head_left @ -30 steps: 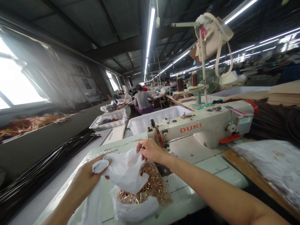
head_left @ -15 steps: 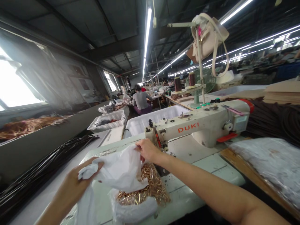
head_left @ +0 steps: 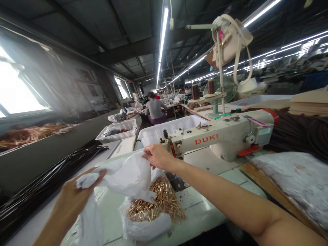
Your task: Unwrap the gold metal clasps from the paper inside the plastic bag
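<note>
Your left hand (head_left: 74,193) and right hand (head_left: 159,156) have lifted and spread further apart since the earlier frame, stretching the white plastic bag (head_left: 125,174) wider, so more of the brass-coloured metal pieces (head_left: 156,201) show. Long factory hall, rows of workstations, a seated co-worker (head_left: 154,111) far down the aisle. Your pale green sewing desk (head_left: 205,205) runs ahead, carrying a DUKI sewing machine (head_left: 217,136), with a white plastic bin (head_left: 169,126) just beyond the machine head. Left of the desk, long black plastic strips (head_left: 46,174) lie in a heap. Right of it, a wooden board edge (head_left: 266,181) and a plastic-covered stack (head_left: 294,177). Bag sits on the desk, close to its near edge and just in front of the machine head, metal pieces heaped inside. Pale desk top continues to the bag's right. Left hand closed, fingers curled round a bunched fold of the bag. Right hand nearly closed, pinching the bag's upper edge, just beside the needle area, not touching the machine as far as visible.
</note>
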A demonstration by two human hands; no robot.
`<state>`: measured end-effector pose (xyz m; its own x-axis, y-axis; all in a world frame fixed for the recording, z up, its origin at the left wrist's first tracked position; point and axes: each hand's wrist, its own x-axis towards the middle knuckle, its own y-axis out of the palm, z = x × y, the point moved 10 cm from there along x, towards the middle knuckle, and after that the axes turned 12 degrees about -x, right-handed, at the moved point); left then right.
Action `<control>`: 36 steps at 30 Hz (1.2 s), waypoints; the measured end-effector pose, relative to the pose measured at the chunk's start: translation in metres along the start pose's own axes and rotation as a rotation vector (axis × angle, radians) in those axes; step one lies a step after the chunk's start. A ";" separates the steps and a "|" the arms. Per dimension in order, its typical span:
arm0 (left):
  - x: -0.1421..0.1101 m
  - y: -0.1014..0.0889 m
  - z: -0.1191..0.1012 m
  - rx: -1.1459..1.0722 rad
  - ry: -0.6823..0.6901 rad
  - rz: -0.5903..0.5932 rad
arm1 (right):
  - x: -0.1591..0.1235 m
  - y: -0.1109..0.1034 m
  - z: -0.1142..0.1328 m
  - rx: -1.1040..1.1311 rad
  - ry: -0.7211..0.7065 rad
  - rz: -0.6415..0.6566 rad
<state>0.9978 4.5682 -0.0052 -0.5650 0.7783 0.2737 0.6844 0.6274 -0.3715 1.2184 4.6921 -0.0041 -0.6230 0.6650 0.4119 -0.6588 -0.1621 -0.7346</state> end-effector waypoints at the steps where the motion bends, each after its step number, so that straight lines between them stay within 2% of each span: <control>1: 0.001 0.000 0.000 -0.009 0.010 0.002 | 0.001 -0.001 0.001 -0.003 -0.007 -0.001; 7: 0.009 -0.002 0.003 -0.018 0.009 -0.002 | 0.008 -0.008 0.008 0.007 -0.036 -0.042; 9: 0.013 0.002 0.003 -0.036 0.007 0.038 | 0.011 -0.007 0.008 0.023 -0.035 -0.022; 13: 0.019 0.000 0.003 -0.034 -0.026 -0.002 | 0.016 0.001 0.005 0.067 -0.016 0.063; 17: 0.021 0.003 0.001 -0.052 -0.035 0.026 | 0.018 -0.005 0.006 0.114 -0.018 0.055; 20: 0.019 -0.003 0.001 -0.062 -0.044 -0.018 | 0.020 -0.006 0.011 0.165 -0.035 0.096; 25: 0.015 -0.010 0.005 -0.156 -0.114 -0.069 | 0.024 -0.016 0.016 0.157 -0.053 0.095; 30: 0.015 -0.016 0.007 -0.277 -0.088 -0.156 | 0.030 -0.032 0.018 0.165 -0.041 0.031; 36: 0.016 -0.019 0.017 -0.307 -0.127 -0.166 | 0.034 -0.033 0.025 0.151 -0.011 0.084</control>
<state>0.9683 4.5682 -0.0088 -0.7196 0.6684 0.1880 0.6739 0.7376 -0.0427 1.2079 4.7016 0.0477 -0.6825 0.6369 0.3585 -0.6594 -0.3250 -0.6779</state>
